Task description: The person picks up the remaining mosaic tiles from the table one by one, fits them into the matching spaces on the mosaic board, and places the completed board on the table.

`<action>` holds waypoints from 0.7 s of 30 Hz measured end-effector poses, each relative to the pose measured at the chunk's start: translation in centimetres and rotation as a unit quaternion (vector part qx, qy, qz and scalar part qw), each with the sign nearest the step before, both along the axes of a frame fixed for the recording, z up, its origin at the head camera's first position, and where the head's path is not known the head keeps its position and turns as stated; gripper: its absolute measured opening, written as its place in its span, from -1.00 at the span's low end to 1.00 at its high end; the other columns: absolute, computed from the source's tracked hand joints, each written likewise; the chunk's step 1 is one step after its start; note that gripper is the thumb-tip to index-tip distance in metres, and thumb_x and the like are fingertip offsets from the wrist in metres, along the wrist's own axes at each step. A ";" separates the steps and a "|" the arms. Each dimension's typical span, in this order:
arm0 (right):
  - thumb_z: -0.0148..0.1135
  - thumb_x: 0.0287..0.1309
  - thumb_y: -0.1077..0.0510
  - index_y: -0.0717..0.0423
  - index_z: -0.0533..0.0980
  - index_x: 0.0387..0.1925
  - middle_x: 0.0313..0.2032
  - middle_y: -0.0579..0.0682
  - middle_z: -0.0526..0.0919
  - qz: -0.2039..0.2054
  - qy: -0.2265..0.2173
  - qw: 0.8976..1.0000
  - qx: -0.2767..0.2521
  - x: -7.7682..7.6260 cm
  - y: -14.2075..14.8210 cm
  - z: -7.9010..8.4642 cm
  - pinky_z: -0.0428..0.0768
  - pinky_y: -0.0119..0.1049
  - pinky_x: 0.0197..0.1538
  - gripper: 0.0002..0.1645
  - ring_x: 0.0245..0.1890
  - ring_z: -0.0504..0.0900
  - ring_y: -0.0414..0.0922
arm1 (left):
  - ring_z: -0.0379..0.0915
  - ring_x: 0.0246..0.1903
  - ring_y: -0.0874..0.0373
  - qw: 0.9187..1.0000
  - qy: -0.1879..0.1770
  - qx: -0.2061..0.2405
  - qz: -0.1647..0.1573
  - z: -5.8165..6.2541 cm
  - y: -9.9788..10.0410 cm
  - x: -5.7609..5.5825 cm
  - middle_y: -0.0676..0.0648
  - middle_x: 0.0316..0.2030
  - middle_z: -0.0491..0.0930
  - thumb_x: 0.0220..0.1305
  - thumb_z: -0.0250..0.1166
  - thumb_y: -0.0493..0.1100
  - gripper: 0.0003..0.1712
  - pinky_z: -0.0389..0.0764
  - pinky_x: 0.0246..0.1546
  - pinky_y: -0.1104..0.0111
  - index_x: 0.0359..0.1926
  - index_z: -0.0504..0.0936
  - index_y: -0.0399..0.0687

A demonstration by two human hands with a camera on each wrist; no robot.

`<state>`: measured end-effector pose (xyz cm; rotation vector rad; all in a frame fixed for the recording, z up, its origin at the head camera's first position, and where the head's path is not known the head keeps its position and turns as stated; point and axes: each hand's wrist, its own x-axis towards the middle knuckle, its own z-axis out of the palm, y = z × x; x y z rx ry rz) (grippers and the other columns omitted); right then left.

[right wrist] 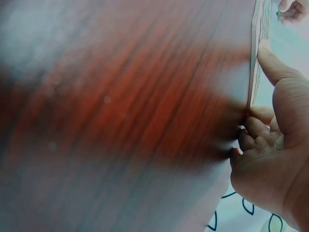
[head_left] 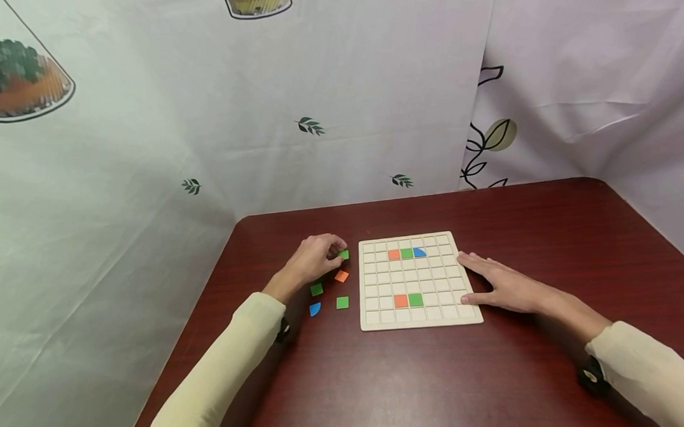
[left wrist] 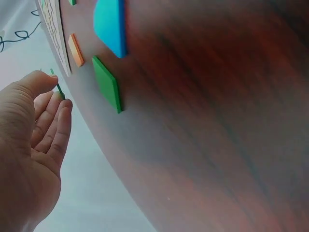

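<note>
Left of the board, my left hand (head_left: pixel 319 255) pinches a green square tile (head_left: pixel 344 255) between thumb and fingers; the left wrist view shows that tile (left wrist: pixel 60 89) edge-on, raised off the table. My right hand (head_left: pixel 508 284) rests at the right edge of the cream grid board (head_left: pixel 379 277), fingers extended, thumb and fingertips on its rim. On the board's upper part sit an orange square (head_left: pixel 393 254), a green square (head_left: pixel 407 253) and a blue quarter-circle (head_left: pixel 419 252) in a row. Lower down, an orange square (head_left: pixel 400 301) lies beside a green one (head_left: pixel 416 299).
Loose tiles lie on the dark red table (head_left: pixel 349 385) left of the board: an orange square (head_left: pixel 341 276), a green square (head_left: pixel 317 290), another green square (head_left: pixel 343 302) and a blue quarter-circle (head_left: pixel 315 309). A white patterned curtain (head_left: pixel 343 111) hangs behind the table.
</note>
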<state>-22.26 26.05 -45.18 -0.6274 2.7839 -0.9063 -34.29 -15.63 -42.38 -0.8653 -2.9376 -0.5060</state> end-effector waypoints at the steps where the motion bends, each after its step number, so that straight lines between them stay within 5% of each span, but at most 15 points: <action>1: 0.47 0.24 -0.32 0.29 0.12 0.63 0.61 0.32 0.12 0.000 -0.001 1.000 0.000 0.0 0.0 0.0 0.03 0.35 0.54 0.25 0.62 0.01 0.34 | 0.66 -0.11 0.17 1.000 0.000 0.001 -0.002 0.1 0.2 0.0 0.02 -0.05 0.72 0.39 0.48 -0.16 -0.71 0.71 -0.04 0.29 0.09 0.74 -0.07; 21: 0.47 0.23 -0.36 0.28 0.14 0.63 0.60 0.33 0.13 -0.006 0.001 1.000 0.011 0.0 0.0 0.0 0.06 0.36 0.53 0.27 0.61 0.04 0.34 | 0.68 -0.09 0.19 0.999 0.010 0.015 -0.043 2.0 5.3 -0.4 0.02 -0.03 0.73 0.41 0.45 -0.17 -0.70 0.68 -0.05 0.36 0.11 0.73 -0.08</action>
